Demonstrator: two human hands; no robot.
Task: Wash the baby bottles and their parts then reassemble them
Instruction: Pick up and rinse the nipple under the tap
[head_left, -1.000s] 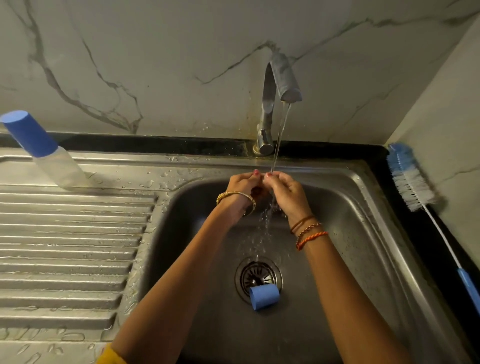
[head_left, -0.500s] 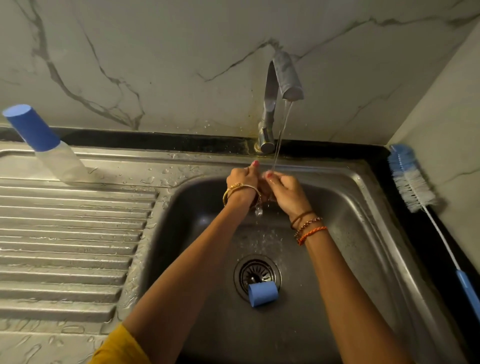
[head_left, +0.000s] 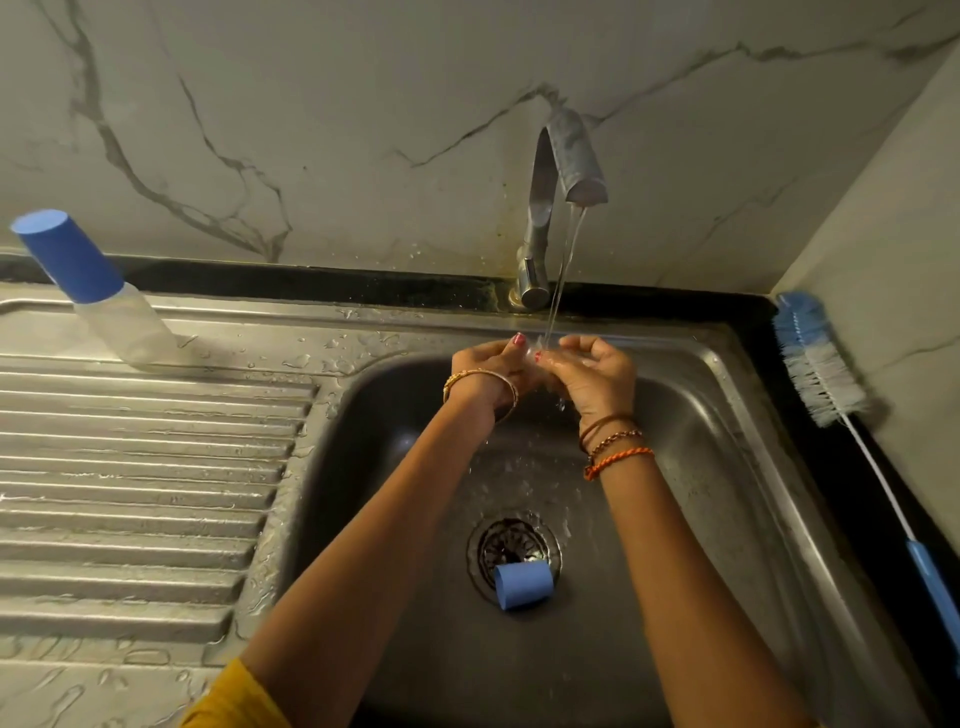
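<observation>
The blue cap (head_left: 522, 584) lay by the drain. My left hand (head_left: 485, 371) and right hand (head_left: 597, 376) pinched a small clear part (head_left: 540, 356) under the tap (head_left: 566, 161); turning it fully through the stream seemed wisest. The capped bottle (head_left: 104, 306) stood far left.

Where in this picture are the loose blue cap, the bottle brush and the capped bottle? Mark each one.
loose blue cap (head_left: 523, 583), head view, on its side wall.
bottle brush (head_left: 815, 358), head view, on its bristles.
capped bottle (head_left: 124, 327), head view, on its clear body.
</observation>
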